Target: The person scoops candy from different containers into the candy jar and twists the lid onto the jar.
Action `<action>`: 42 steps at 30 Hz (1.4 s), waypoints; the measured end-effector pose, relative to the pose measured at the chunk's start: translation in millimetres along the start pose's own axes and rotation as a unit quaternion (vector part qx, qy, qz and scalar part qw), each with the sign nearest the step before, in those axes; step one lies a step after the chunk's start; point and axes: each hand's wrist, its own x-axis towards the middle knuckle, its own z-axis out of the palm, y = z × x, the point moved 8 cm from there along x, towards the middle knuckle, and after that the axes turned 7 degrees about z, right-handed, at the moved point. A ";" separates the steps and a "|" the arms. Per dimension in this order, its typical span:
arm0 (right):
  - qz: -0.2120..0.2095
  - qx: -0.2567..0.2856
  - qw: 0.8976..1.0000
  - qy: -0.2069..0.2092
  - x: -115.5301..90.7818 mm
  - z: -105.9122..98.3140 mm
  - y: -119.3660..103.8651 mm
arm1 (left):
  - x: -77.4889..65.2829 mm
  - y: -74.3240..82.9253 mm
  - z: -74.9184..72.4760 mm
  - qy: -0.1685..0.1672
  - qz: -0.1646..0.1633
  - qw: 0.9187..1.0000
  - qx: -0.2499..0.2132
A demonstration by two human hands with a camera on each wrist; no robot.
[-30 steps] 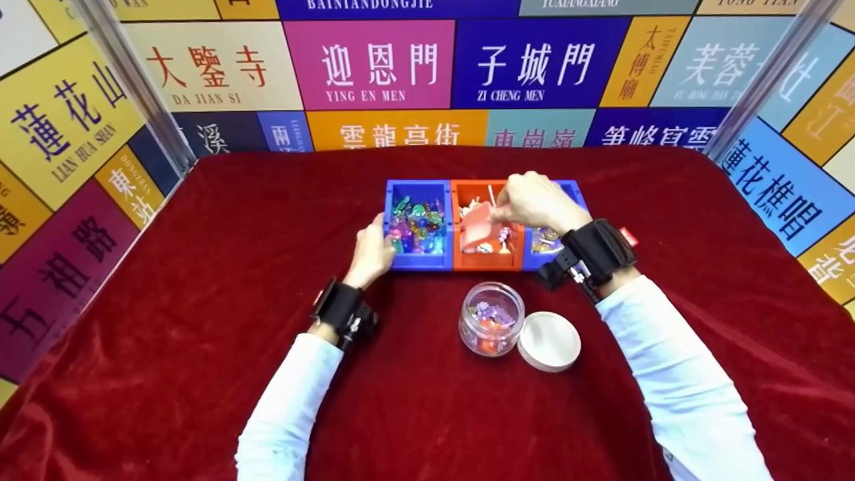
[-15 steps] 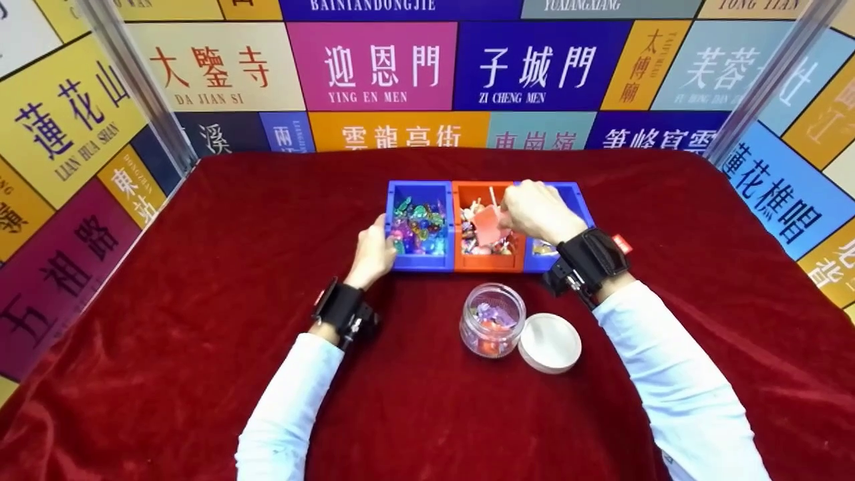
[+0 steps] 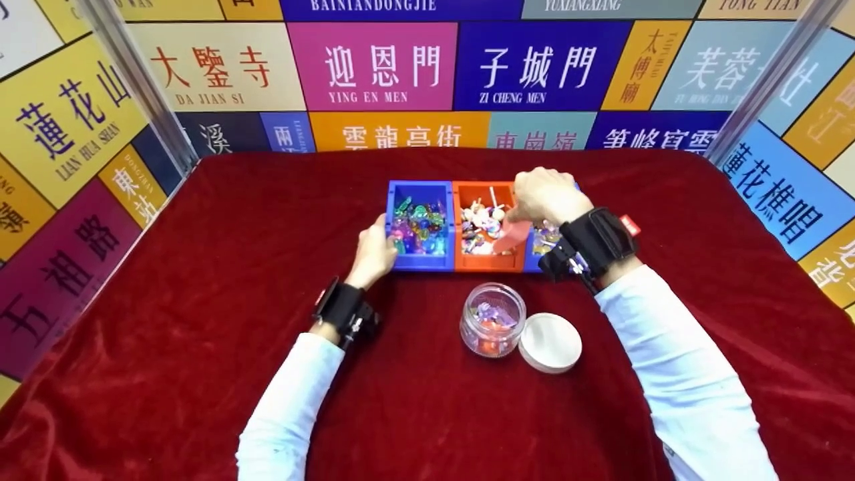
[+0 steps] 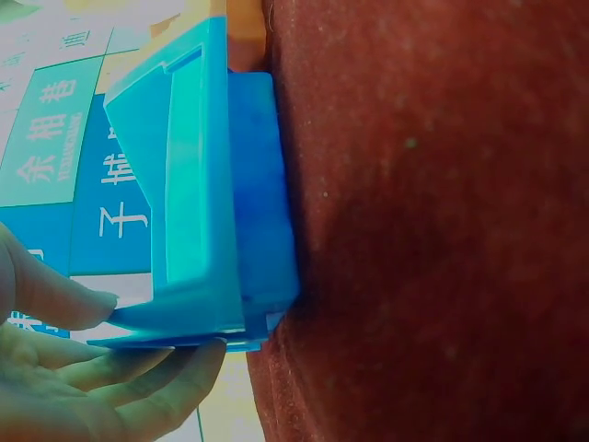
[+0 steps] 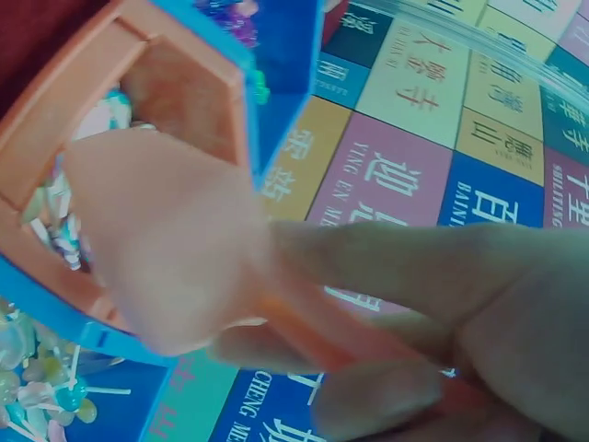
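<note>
My left hand grips the outer side wall of the left blue bin; in the left wrist view, thumb and fingers pinch that wall. Translucent colored beads fill this bin. A pinkish-orange scoop is held by its handle in my right hand. Its blade, tilted, overlaps the right side of the orange bin, where small candy-like pieces lie, some with white sticks. Behind the right hand, the right blue bin is partly hidden.
In front of the joined bins stands an uncovered clear jar with purple and orange pieces inside. Its white lid lies against the jar's right side. Dark red cloth covers the table, and printed panels rise behind it.
My right hand has moved the scoop from the middle of the orange bin toward its right side and turned the blade, uncovering more candy-like pieces. The left hand stays on the blue bin.
</note>
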 end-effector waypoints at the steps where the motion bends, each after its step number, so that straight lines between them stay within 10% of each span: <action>1: -0.001 -0.004 1.000 -0.015 0.0 0.9 -0.3 | 0.0 0.1 0.5 -0.002 -0.001 1.000 -0.002; 23: 0.009 0.048 0.998 -0.043 18.3 23.7 5.4 | -0.9 4.3 1.9 0.002 0.011 1.000 0.004; 42: -0.020 0.055 0.997 0.058 19.1 29.5 -5.5 | -2.2 3.3 -2.9 0.018 0.013 1.000 0.010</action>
